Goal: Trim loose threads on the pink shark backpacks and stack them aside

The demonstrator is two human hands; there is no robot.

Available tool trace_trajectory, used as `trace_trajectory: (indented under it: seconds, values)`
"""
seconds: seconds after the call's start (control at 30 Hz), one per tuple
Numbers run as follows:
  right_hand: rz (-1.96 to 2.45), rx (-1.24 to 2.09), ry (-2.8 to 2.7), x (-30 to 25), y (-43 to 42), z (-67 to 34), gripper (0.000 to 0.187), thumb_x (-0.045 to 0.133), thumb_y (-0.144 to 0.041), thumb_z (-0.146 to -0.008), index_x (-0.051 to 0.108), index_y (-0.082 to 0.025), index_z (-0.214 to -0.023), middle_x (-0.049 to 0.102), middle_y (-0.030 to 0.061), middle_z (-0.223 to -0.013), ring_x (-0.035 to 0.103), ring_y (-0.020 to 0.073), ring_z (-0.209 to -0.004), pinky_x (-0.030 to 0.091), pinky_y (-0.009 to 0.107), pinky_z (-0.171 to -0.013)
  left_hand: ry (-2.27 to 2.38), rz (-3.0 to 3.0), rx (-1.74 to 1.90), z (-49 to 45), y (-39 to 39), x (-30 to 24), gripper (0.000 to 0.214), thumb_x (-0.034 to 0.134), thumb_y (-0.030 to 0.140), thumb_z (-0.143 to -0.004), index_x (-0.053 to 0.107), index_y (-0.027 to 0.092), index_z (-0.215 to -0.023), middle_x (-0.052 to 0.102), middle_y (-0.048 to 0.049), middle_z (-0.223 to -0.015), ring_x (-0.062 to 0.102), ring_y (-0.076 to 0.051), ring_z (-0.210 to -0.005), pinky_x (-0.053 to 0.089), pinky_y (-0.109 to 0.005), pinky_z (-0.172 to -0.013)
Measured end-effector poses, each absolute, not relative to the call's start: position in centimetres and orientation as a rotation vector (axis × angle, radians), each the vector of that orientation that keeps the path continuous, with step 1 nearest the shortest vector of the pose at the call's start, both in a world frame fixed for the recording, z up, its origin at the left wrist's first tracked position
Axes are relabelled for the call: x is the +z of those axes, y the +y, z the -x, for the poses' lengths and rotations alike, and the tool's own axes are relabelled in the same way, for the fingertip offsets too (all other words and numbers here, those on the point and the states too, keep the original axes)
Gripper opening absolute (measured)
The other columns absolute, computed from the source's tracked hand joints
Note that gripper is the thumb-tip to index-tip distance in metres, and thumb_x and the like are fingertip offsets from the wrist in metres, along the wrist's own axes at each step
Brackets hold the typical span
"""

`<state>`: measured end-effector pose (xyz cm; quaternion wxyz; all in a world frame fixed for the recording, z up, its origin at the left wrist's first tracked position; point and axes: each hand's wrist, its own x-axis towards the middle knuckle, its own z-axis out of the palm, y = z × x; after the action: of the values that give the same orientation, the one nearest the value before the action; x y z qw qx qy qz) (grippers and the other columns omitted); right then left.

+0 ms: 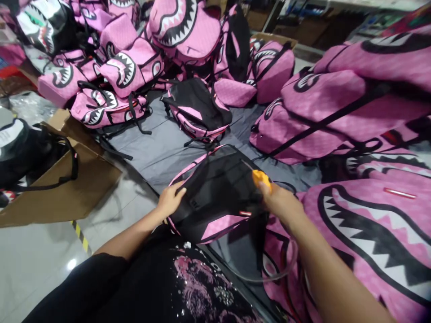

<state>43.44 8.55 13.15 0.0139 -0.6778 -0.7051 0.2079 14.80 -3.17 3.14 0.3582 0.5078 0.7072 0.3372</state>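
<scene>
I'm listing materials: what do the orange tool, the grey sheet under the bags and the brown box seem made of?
Orange tool: probably plastic, from its bright, even colour; blur hides its finish.
Grey sheet: fabric or plastic, faintly shiny, with soft creases.
Brown box: likely matte cardboard, given its flat, stiff-looking sides.

I have room to pass over bare gray tabletop (pixel 143 148) left of the far backpack (pixel 202 103), and through a narrower strip on its right, where a pink pouch (pixel 235 92) closes the far end. Stacked pink bags (pixel 323 98) wall off my right side. Below my right grip (pixel 282 202), a looping clear hose (pixel 249 280) obstructs any low approach.
</scene>
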Motion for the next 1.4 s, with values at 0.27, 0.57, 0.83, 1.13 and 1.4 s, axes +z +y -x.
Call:
trace_trajectory:
  seconds: [0.27,0.57,0.83,1.13,1.4]
  values:
    - [2.082,1.238,-2.440,12.6,4.3,-40.3,0.055,0.040,-0.061,-0.091,0.072,-0.016,-0.095,0.068,0.0078,-0.069,0.061,0.0203,-0.058,0.045,0.030,-0.060,1.307,-0.198,0.768,-11.9,1.7,-1.8,0.054,0.025,0.046,-0.102,0.061,0.007,-0.112,0.074,-0.0176,-0.090,0.070,-0.018,-0.069,0.058,-0.031,-0.070]
    - [2.066,0.934,-2.616,13.3,6.4,-37.8,0.059,0.033,-0.060,-0.095,0.069,-0.014,-0.100,0.071,0.0114,-0.080,0.065,0.0225,-0.072,0.040,0.026,-0.058,1.282,-0.299,0.685,-12.3,2.2,-2.1,0.040,0.032,0.042,-0.102,0.058,0.012,-0.096,0.069,-0.0079,-0.063,0.063,-0.014,-0.050,0.051,-0.023,-0.052]
    - [2.032,0.958,-2.680,11.1,7.3,-36.5,0.055,0.031,-0.056,-0.096,0.066,-0.014,-0.102,0.070,0.0124,-0.086,0.063,0.0216,-0.076,0.038,0.026,-0.061,1.382,-0.339,0.550,-12.5,3.3,-1.9,0.050,0.024,0.040,-0.102,0.063,0.009,-0.095,0.067,-0.0108,-0.063,0.064,-0.017,-0.056,0.055,-0.028,-0.059]
    - [2.280,0.574,-2.432,16.0,8.9,-40.1,0.060,0.027,-0.053,-0.098,0.065,-0.008,-0.108,0.068,0.0157,-0.082,0.062,0.0222,-0.074,0.037,0.029,-0.060,2.015,-1.555,0.442,-18.1,-0.5,-0.2,0.060,0.055,0.035,-0.093,0.035,0.037,-0.149,0.044,-0.0140,-0.143,0.050,-0.031,-0.119,0.042,-0.046,-0.096]
    - [2.247,0.835,-2.593,14.1,7.7,-43.6,0.054,0.033,-0.052,-0.097,0.069,-0.012,-0.102,0.071,0.0150,-0.090,0.066,0.0243,-0.081,0.044,0.029,-0.067,2.020,-1.915,0.181,-19.1,0.0,-0.6,0.061,0.050,0.040,-0.094,0.033,0.030,-0.152,0.031,-0.0221,-0.152,0.042,-0.039,-0.127,0.037,-0.051,-0.098]
